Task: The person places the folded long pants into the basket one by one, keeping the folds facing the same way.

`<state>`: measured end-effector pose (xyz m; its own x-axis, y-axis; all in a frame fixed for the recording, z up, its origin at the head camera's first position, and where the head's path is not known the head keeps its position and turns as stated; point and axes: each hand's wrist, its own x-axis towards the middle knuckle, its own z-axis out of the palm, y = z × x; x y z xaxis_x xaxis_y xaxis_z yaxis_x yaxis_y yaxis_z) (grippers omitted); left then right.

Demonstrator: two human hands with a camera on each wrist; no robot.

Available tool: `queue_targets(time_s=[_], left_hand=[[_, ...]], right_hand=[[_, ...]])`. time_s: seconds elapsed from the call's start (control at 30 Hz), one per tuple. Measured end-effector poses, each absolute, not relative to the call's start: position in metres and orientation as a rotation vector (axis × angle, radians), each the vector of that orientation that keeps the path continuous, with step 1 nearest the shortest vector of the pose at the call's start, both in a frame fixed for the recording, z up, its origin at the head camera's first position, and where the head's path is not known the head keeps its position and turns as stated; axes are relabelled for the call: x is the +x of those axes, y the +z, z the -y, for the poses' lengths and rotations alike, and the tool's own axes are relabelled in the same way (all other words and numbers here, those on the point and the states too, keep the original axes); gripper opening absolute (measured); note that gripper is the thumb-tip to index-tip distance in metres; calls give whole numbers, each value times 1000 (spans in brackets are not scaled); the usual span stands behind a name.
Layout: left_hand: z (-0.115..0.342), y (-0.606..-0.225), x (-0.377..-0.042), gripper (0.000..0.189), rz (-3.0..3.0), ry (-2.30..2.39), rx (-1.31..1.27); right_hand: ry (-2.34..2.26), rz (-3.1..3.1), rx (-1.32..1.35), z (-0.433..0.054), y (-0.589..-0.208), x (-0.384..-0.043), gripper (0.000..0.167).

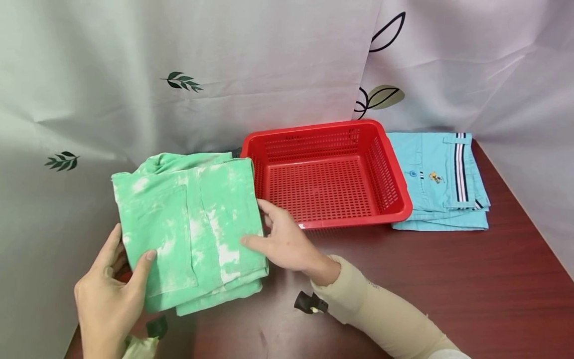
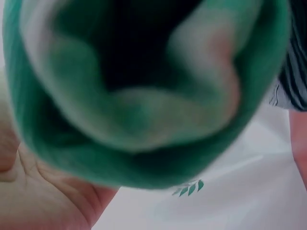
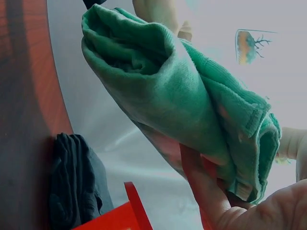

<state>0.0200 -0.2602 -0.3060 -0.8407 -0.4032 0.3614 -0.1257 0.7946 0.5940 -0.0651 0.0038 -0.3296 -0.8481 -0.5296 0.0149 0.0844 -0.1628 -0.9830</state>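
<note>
A folded green-and-white tie-dye garment (image 1: 193,224) with a stitched panel is held up over the left part of the table, its layers showing along the lower edge. My left hand (image 1: 109,294) grips its lower left side, thumb on top and fingers partly hidden beneath. At the right edge, my right hand (image 1: 287,239) pinches the cloth, thumb on the front face. The right wrist view shows the folded bundle (image 3: 144,96) tilted, with its rolled layers at the end. Close up and blurred, the green cloth (image 2: 144,167) fills most of the left wrist view.
A red perforated plastic basket (image 1: 323,223) stands behind the hands on the dark reddish table (image 1: 448,279). Right of it lie folded light-blue garments (image 1: 426,154) with a striped waistband. Dark folded cloth (image 3: 76,182) sits near the basket's edge. A pale patterned curtain (image 1: 269,60) hangs behind.
</note>
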Motion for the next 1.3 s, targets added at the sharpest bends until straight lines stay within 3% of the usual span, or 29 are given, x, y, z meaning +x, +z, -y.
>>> queue_targets(time_s=[0.63,0.97,1.3], left_hand=[[236,-313,-2,68,2309,-960,184],[224,-314,-12,62,2260,-904,119],[214,-316,-19,59,2216,-954,91]], right_hand=[[-2138,-1783,-496,-21,-327,-82,64],[-2176,-1873,-409,-29,-323,-86,80],[-2162,-1947,-444,-36,-321,-88,66]])
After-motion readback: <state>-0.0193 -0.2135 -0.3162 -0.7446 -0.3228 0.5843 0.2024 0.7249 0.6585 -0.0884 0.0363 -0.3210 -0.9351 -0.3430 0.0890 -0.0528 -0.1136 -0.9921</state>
